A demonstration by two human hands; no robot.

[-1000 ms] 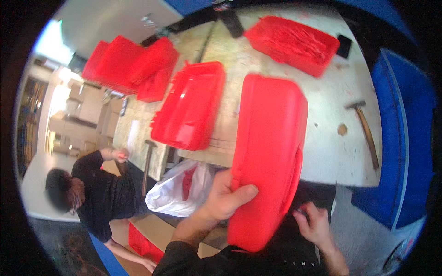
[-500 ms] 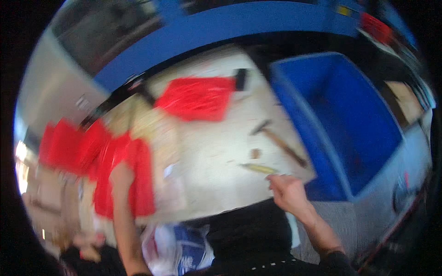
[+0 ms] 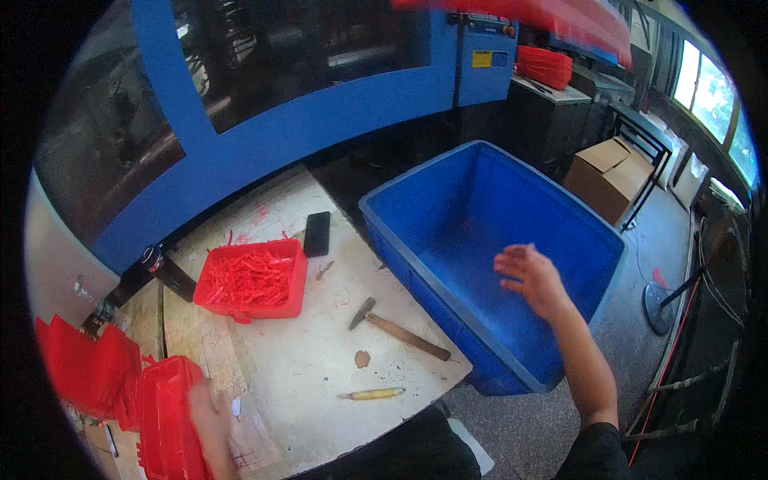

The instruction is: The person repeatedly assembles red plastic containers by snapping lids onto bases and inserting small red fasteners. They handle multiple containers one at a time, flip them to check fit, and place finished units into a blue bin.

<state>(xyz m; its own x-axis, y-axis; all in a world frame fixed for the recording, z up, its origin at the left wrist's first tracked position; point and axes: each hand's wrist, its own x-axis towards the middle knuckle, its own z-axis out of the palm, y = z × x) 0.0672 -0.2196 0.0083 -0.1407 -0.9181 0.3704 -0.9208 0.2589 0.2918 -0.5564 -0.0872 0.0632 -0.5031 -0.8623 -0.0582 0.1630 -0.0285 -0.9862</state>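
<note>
My right hand [image 3: 532, 280] is over the large blue bin [image 3: 432, 292], fingers spread and holding nothing. At the lower left, my left hand [image 3: 212, 420] is smeared by motion beside a red plastic case [image 3: 170, 420]; I cannot tell whether it grips the case. More red plastic pieces [image 3: 92, 364] are stacked farther left. On the table sit a red box [image 3: 294, 296] full of red plastic scraps, a wooden-handled hammer [image 3: 408, 334] and a yellow-handled pointed tool [image 3: 378, 394]. A blurred red shape [image 3: 552, 24] crosses the top edge, its kind unclear.
The white table [image 3: 320, 352] also bears a black phone [image 3: 317, 234] and a dark bottle [image 3: 170, 274]. A blue machine [image 3: 320, 104] stands behind it. Beyond the bin are a cardboard box [image 3: 612, 176] and a round-based stand [image 3: 660, 308].
The view has swung right. My right hand has gone from beside the yellow-handled tool to over the bin, its fingers opening. My left hand now shows at the red case's right side.
</note>
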